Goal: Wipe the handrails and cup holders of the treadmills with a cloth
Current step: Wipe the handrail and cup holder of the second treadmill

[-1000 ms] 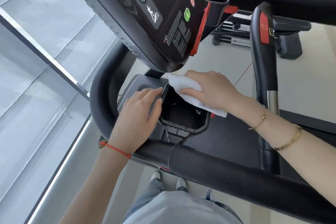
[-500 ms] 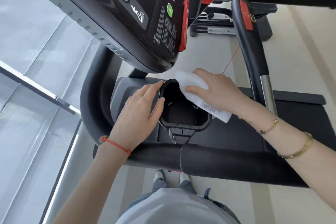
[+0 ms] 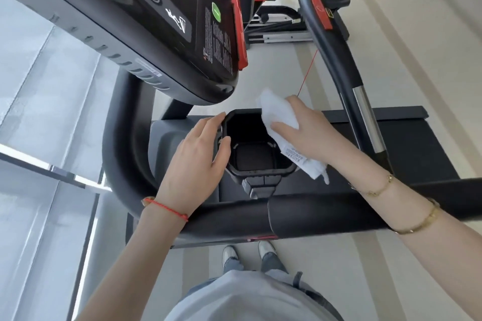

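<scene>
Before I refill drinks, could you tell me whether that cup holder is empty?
Empty: the cup holder shows only its bare dark floor; the cloth lies over its right rim.

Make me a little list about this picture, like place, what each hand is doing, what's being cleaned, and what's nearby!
place: beside a treadmill, seen from above
left hand: fingers straight, resting on the left rim of the cup holder
right hand: presses a white cloth on the cup holder's right rim
cup holder: black, nothing in it
handrail: black padded bar nearest the person, untouched
nearby: console with a green button
</scene>
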Tool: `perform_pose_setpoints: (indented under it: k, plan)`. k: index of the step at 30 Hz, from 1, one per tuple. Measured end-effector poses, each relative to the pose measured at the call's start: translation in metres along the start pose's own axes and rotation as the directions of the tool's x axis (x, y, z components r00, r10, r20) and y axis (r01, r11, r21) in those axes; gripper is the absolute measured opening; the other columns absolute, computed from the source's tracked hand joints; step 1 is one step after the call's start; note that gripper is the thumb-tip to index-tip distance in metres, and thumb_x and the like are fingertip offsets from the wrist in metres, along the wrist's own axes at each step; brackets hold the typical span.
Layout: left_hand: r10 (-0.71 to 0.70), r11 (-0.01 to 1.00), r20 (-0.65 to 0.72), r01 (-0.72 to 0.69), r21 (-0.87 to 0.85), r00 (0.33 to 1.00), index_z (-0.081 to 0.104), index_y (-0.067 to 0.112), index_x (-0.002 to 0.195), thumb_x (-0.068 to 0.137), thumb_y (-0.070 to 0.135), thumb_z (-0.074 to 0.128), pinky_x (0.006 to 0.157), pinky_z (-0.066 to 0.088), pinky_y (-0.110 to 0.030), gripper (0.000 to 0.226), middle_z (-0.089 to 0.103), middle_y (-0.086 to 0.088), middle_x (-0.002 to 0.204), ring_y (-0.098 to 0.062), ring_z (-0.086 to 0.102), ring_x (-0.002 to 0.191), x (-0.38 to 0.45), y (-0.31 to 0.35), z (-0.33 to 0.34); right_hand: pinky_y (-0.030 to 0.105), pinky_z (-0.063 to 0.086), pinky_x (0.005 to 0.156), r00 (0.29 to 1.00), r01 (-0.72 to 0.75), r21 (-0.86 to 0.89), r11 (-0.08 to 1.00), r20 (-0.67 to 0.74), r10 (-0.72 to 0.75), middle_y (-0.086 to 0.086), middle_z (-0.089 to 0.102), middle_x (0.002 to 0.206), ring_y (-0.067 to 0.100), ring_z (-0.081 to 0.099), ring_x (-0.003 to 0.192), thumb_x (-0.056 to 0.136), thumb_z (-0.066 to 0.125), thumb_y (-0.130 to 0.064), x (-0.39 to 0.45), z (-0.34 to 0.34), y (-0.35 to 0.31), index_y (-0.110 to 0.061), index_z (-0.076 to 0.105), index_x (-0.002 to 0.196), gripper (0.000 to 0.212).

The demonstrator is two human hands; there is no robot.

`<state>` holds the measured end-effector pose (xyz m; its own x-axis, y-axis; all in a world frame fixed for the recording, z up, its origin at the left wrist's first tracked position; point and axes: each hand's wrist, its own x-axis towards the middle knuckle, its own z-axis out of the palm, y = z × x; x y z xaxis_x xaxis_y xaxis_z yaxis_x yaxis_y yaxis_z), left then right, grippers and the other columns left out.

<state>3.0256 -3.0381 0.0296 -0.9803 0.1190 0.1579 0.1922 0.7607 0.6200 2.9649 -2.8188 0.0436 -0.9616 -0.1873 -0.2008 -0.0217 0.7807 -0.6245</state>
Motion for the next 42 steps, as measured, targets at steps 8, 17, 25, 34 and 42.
perform_pose_setpoints:
  k: [8,17,25,34,42]
  plan:
    - [0.009,1.0,-0.004,-0.009,-0.021,1.0,0.044,0.011,0.144,0.1,0.023,0.047,0.093,0.045,-0.031,0.045,0.056,-0.003,0.128,-0.019,0.058,0.111,0.001,0.0,0.001,0.026,0.033,0.049,0.996,-0.09,-0.024,0.996,-0.007,0.09,-0.003,0.052,0.082,0.01,0.053,0.067,0.095,0.053,-0.045,-0.017,0.008,0.006,-0.022,0.03,0.106,0.035]
    - [0.035,0.999,-0.034,-0.036,-0.01,0.999,0.046,0.008,0.142,0.1,0.02,0.049,0.092,0.044,-0.027,0.044,0.058,-0.006,0.122,-0.021,0.059,0.107,0.0,-0.001,0.004,0.022,0.038,0.051,0.999,0.043,0.02,0.999,0.025,-0.044,-0.003,0.056,0.084,0.01,0.055,0.069,0.096,0.052,-0.045,0.003,-0.002,0.009,-0.025,0.039,0.114,0.03]
    - [0.006,1.0,-0.073,-0.006,0.0,0.997,0.05,0.011,0.14,0.098,0.02,0.052,0.087,0.033,-0.006,0.043,0.061,0.0,0.11,-0.009,0.054,0.097,0.0,-0.002,0.005,0.032,0.044,0.059,0.981,0.119,-0.04,0.992,0.159,-0.112,0.002,0.057,0.086,0.019,0.058,0.073,0.095,0.053,-0.046,0.015,-0.01,0.01,-0.02,0.036,0.115,0.037]
    - [-0.06,0.998,-0.103,0.063,0.02,0.993,0.054,0.016,0.138,0.097,0.027,0.055,0.089,0.051,-0.035,0.043,0.064,0.004,0.111,-0.014,0.061,0.103,-0.001,0.003,0.003,0.025,0.031,0.059,0.834,0.516,-0.223,0.827,0.353,-0.425,-0.019,0.049,0.069,0.002,0.046,0.067,0.09,0.057,-0.054,0.065,-0.009,-0.025,-0.036,0.048,0.096,0.021]
    - [-0.076,0.996,-0.09,0.079,0.031,0.993,0.057,0.017,0.136,0.096,0.027,0.056,0.077,0.048,-0.021,0.041,0.065,0.005,0.111,0.009,0.056,0.083,-0.001,0.01,0.0,0.032,0.039,0.062,0.866,0.479,-0.178,0.86,0.26,-0.428,-0.008,0.058,0.078,0.02,0.056,0.077,0.088,0.056,-0.056,0.062,-0.006,-0.006,-0.03,0.05,0.097,0.029]
